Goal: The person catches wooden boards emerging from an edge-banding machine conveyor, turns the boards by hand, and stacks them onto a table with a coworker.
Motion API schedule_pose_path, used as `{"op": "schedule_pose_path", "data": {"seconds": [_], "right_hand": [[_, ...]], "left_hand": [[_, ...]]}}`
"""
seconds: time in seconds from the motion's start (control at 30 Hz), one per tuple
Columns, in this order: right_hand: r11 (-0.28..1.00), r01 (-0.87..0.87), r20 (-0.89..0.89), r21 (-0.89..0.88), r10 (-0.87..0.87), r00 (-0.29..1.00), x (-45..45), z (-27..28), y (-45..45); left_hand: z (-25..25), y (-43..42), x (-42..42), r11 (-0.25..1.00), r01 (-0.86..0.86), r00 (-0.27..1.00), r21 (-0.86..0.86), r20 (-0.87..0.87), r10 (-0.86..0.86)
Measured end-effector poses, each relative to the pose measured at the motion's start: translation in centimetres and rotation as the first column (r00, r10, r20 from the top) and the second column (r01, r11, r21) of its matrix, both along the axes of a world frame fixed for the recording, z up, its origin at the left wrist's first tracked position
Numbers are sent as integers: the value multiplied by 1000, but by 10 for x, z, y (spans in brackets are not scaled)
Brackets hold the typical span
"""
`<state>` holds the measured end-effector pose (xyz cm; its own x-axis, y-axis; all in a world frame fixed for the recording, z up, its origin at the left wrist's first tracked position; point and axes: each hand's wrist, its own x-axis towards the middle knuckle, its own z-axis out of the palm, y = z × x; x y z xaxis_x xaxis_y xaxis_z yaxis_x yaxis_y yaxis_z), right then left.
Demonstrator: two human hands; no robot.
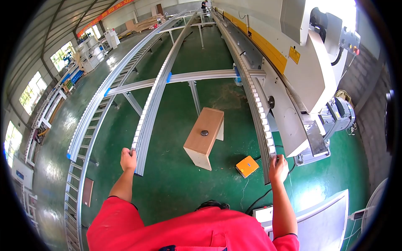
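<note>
Evidently, hands on the rails here. Left hand (128, 159) is drawn in narrow, fingers folded against the outer edge of the left roller rail (154, 113) near its end; right hand (279, 169) likewise curls at the near end of the right roller rail (258, 121), thumb uppermost. Both look like holds, though the undersides of the grips are hidden. The two rails run away from the wearer, well apart, with a cross beam (197, 76) between them farther off; the right one lies along the big white machine (312, 71). Step in hand, as I judge it: grasping or steadying both rail ends at once, arms spread. Any push or pull from this stance calls for even effort on both sides and feet kept off the wooden stool (211, 125), which stands on the green floor (176, 184) between the rails, a black round object (204, 133) on its top. Orange box (247, 166) on the floor, near the right rail.
</note>
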<state>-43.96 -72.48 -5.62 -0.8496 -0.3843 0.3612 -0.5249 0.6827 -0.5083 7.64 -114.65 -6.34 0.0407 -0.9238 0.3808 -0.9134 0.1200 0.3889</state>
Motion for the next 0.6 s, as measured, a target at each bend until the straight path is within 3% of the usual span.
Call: {"op": "schedule_pose_path", "data": {"seconds": [0.6], "right_hand": [[1000, 6, 20, 16, -6, 1000, -1, -1, 0]], "left_hand": [[0, -1, 1, 1000, 0, 1000, 16, -3, 1]]}}
